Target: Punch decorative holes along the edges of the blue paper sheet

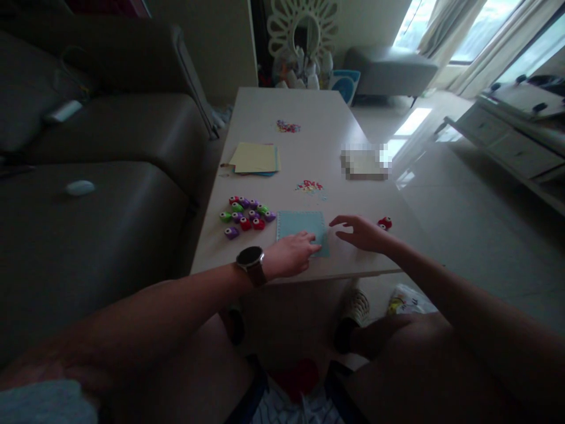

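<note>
A light blue sheet of paper lies near the front edge of the table, with small punched marks along its top and left edges. My left hand rests on its lower part, fingers stretched across the paper. To the right of the sheet is my right hand, its thumb and fingers apart with nothing between them. Several small red, green and purple craft punches sit in a group left of the sheet. A couple of red ones are just beyond my right hand, partly hidden by it.
Small coloured paper bits are piled behind the sheet, and another pile is farther back. A stack of coloured paper lies at the table's left. A blurred-out pale object is at the right edge. A sofa stands to the left.
</note>
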Available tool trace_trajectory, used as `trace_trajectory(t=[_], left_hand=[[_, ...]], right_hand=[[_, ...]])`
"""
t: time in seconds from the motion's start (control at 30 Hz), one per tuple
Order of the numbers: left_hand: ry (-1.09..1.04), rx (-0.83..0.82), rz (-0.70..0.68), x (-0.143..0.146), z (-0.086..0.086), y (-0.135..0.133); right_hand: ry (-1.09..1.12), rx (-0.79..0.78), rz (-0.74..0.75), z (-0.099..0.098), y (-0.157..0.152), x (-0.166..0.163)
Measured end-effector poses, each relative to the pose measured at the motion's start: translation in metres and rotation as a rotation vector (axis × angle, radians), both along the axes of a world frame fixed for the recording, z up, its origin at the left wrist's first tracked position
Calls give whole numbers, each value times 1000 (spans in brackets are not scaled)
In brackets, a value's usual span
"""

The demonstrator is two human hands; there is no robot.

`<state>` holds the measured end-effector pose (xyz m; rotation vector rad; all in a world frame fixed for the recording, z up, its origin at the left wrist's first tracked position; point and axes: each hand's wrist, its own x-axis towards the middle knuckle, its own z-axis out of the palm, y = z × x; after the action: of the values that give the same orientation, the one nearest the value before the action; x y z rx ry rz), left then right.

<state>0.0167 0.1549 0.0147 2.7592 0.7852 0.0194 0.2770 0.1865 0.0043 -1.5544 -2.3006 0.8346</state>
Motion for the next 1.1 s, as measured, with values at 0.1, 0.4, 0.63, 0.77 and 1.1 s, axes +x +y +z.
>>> trace_trajectory(t=[0.1, 0.4, 0.63, 0.77, 1.1], left_hand=[[-22, 5, 59, -9, 8, 13], [14, -17, 326, -54, 22, 59], [272, -62, 485, -78, 24, 73], [271, -66, 492, -79, 15, 70], [-15, -222, 437, -62, 29, 58]], right_hand=[[30, 20, 28, -2, 1, 3], [39, 9, 14, -8, 3, 10], [78, 74, 36, -6, 4, 14], [108, 95, 54, -6, 3, 16], [139, 134, 78, -2, -1, 14]])
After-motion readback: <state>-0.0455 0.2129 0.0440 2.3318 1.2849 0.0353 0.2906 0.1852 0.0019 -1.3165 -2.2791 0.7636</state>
